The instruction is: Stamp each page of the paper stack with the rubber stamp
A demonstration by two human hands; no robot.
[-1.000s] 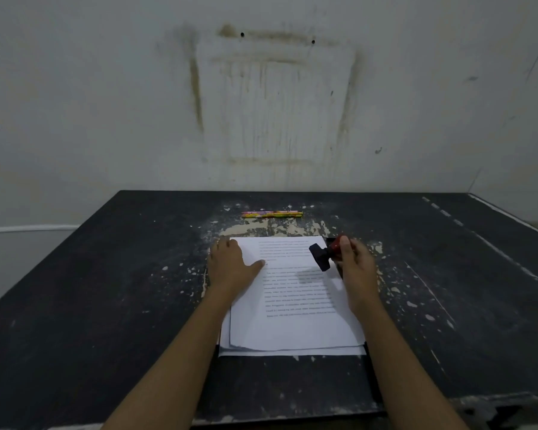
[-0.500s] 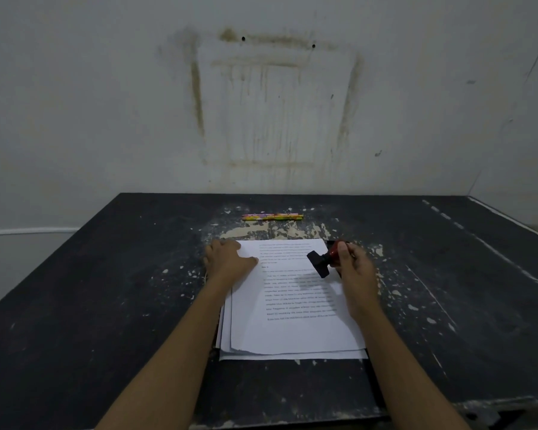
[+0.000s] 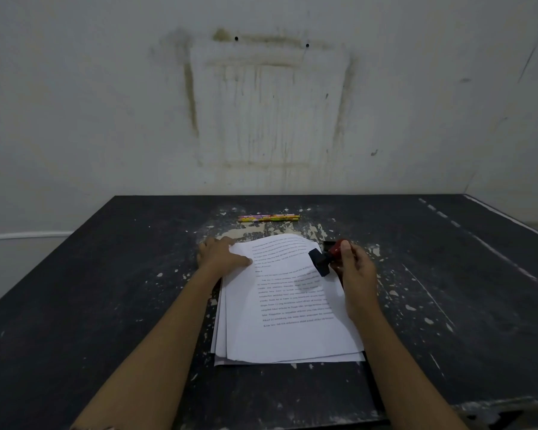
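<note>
A stack of white printed pages (image 3: 280,333) lies in the middle of the black table (image 3: 106,305). My left hand (image 3: 219,256) grips the top sheet at its far left corner, and that corner curls up off the stack. My right hand (image 3: 354,271) holds the rubber stamp (image 3: 323,259) by its red knob. The stamp is tilted, with its dark base pointing left, above the page's upper right part. A dark flat thing (image 3: 328,244), perhaps an ink pad, shows just behind the stamp, mostly hidden.
Two colourful pencils (image 3: 268,217) lie side by side near the far edge, behind the paper. The tabletop is flecked with chipped paint. A stained white wall (image 3: 267,103) stands right behind the table.
My left hand has slid from the page's surface to its far left corner and bent that corner up. The stamp stays tilted above the page's right side in my right hand.
</note>
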